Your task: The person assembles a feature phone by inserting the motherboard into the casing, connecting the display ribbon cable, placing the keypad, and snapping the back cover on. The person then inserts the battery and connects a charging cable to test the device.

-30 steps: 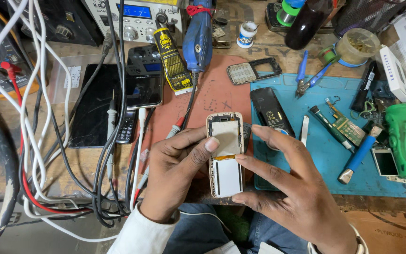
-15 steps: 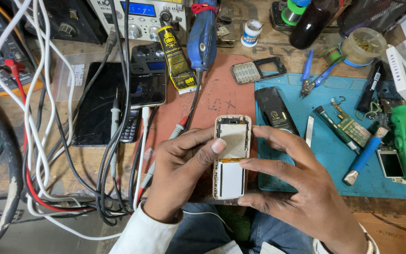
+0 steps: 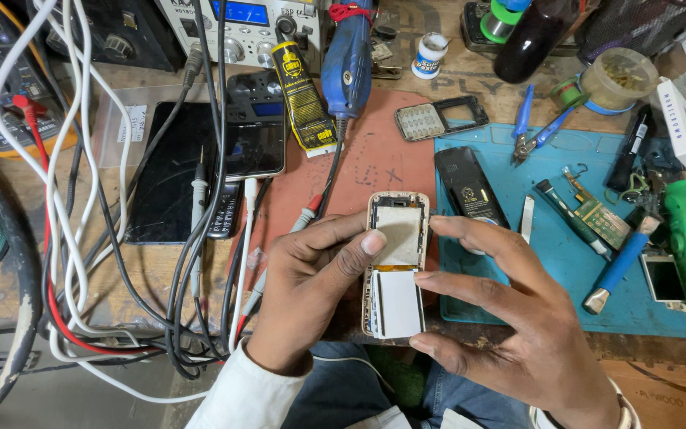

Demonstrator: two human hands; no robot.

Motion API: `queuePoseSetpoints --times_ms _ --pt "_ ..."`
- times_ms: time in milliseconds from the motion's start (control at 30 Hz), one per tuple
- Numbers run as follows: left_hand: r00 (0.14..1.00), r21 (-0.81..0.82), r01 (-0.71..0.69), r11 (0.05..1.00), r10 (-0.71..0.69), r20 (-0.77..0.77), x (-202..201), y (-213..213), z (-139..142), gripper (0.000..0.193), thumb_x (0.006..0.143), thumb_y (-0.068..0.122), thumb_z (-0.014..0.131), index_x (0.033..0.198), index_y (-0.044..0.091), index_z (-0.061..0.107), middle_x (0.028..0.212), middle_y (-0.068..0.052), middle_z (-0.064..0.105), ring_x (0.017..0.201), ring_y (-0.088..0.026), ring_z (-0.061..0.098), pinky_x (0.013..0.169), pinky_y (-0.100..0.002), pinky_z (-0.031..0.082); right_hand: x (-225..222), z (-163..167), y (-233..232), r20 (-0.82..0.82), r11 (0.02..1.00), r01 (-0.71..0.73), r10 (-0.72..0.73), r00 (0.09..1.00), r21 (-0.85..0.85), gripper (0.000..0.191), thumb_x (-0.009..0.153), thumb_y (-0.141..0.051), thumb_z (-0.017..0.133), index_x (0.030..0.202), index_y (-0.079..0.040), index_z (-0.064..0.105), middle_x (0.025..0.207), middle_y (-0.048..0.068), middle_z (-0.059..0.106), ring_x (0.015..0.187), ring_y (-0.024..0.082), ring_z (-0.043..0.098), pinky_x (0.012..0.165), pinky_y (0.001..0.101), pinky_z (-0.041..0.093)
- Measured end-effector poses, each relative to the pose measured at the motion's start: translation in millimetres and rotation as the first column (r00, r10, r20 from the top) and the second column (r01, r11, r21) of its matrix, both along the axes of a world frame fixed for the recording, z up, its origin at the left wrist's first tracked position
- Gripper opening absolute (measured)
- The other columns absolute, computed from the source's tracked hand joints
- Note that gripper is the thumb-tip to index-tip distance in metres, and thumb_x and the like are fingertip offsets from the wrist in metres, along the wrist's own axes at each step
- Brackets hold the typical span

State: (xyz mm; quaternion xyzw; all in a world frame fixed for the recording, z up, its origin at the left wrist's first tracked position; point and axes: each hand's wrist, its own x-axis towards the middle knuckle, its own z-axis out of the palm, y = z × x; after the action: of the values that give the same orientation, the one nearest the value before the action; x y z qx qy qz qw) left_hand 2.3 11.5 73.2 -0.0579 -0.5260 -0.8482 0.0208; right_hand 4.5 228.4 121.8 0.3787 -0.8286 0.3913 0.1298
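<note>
White panels and a thin amber strip show inside the opened small phone (image 3: 395,266), which sits between both hands at the near edge of the bench, over the red-brown mat (image 3: 375,163). The left hand (image 3: 307,290) closes on its left side, thumb pressed on the upper panel. The right hand (image 3: 518,318) cups the right side, fingers spread and only lightly curled, fingertips touching the frame's edge and lower corner. Judged from the view, the phone is light, stiff at the frame but fragile inside; the amber flex strip looks easily torn, so the safest hold is by the outer frame edges, not the panels. Just beyond lie a black phone back cover (image 3: 467,187) on the blue mat (image 3: 565,306), a blue-handled screwdriver (image 3: 617,270) and a small green circuit board (image 3: 601,218). Left of centre rest two dark smartphones (image 3: 200,163) under white and black cables (image 3: 73,199). Farther off stand a yellow glue tube (image 3: 302,99), a blue soldering tool (image 3: 348,56) and a keypad frame (image 3: 441,117).
</note>
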Motion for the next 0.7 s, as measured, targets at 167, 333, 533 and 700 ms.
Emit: queuePoseSetpoints --times_ms 167,333,533,700 --pt "1.0 0.036 0.014 0.999 -0.014 -0.001 0 0 -1 0.034 0.097 0.012 0.071 0.125 -0.009 0.071 0.117 -0.015 0.076 0.102 -0.017 0.071 0.09 -0.03 0.059 1 0 -1 -0.048 0.997 0.027 -0.03 0.998 -0.078 0.036 0.082 -0.024 0.082 0.113 -0.01 0.072 0.138 0.016 0.064 0.129 0.031 0.064 0.108 0.0411 0.052" --pt "1.0 0.057 0.021 0.998 -0.022 0.009 0 1 -2 0.035 0.098 0.012 0.07 0.125 -0.009 0.071 0.117 -0.015 0.077 0.102 -0.017 0.072 0.091 -0.029 0.059 3 0 -13 -0.015 0.964 0.214 -0.219 0.976 -0.155 0.027 0.096 -0.018 0.075 0.118 -0.004 0.072 0.13 0.013 0.071 0.11 0.022 0.074 0.092 0.0291 0.059" --pt "0.999 0.014 -0.005 1.0 0.005 0.035 1 0 0 0.036 0.099 0.016 0.067 0.126 -0.007 0.072 0.114 -0.014 0.078 0.095 -0.015 0.072 0.083 -0.027 0.058 -5 -5 -37 0.249 0.88 0.371 -0.303 0.92 -0.297 0.036 0.098 -0.012 0.072 0.13 0.002 0.065 0.115 0.01 0.074 0.098 0.013 0.071 0.085 0.0255 0.06" --pt "0.994 0.009 -0.028 1.0 0.027 0.106 2 0 1 0.037 0.1 0.015 0.066 0.13 -0.006 0.072 0.106 -0.014 0.079 0.08 -0.014 0.067 0.067 -0.025 0.052 -3 -11 -40 0.496 0.824 0.406 -0.181 0.849 -0.396 0.039 0.098 -0.012 0.069 0.134 0.004 0.065 0.11 0.008 0.074 0.097 0.009 0.069 0.082 0.0227 0.056"
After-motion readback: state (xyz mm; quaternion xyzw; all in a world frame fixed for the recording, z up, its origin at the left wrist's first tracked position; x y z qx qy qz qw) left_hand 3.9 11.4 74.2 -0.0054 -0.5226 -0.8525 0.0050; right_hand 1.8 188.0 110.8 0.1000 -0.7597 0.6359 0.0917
